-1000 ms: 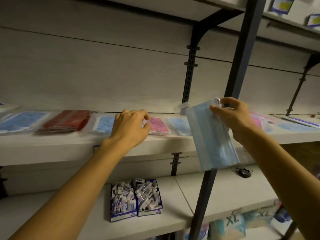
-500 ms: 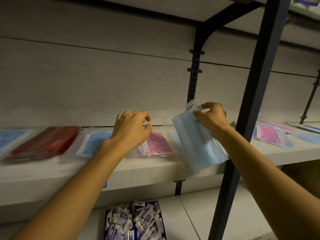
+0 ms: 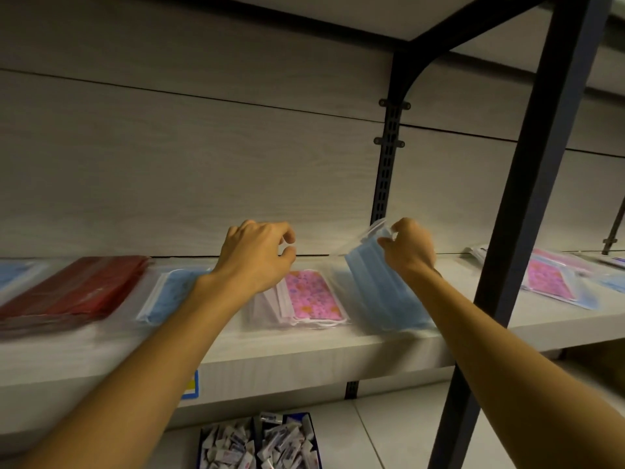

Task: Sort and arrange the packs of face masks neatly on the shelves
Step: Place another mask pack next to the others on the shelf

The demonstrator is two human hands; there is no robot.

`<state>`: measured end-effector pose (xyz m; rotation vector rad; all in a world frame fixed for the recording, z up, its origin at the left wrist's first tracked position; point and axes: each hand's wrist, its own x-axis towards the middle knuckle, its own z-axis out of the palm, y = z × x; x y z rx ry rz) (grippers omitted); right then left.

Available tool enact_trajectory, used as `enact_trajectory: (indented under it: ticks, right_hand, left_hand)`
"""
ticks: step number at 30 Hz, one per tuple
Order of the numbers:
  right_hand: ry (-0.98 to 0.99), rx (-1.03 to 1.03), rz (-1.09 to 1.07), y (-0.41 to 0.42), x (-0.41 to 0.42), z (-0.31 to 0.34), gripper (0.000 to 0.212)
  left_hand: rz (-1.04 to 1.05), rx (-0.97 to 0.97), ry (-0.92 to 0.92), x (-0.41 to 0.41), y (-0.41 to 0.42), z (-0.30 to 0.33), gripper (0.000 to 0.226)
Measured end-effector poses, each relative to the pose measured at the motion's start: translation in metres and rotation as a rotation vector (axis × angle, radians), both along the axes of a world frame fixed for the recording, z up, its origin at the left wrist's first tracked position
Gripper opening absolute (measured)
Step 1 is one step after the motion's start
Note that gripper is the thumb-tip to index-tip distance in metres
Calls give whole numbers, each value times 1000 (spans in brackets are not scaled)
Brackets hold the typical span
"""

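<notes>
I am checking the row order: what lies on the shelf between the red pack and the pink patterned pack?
In the head view, one blue pack, partly hidden by the left forearm.

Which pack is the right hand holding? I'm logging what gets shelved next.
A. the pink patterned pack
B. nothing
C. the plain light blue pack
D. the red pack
C: the right hand pinches the top edge of the plain light blue pack, tilted with its lower end at the shelf, just right of the pink patterned pack.
</notes>
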<state>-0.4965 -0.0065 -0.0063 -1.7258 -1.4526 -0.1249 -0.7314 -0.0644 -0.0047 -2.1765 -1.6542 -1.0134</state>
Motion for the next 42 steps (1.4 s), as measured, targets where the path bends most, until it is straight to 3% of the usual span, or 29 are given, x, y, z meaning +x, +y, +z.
enact_trajectory:
  ticks: [8,19,23,32,37,42]
  right_hand:
    - [-104,-69,-4,8,3,-5,34]
    - [111,51,184,-11,-2,-1,42]
    - [240,21,311,-38,-11,-5,43]
    - [169,17,418,-93,-13,-19,40]
    - [215,52,541,-145,17,-28,37]
    - [139,14,521,-191,58,-48,30]
  left_hand:
    - [28,-26,11,-1,3,-1,24]
    - [0,-24,13,0,-8,-5,23]
    - [-42,-5,4,9,-12,-10,22]
    - [-96,25,-34,37,-37,-24,25]
    - [-138,51,-72,52,-67,-35,23]
    - [-167,39,-137,94,-100,-52,22]
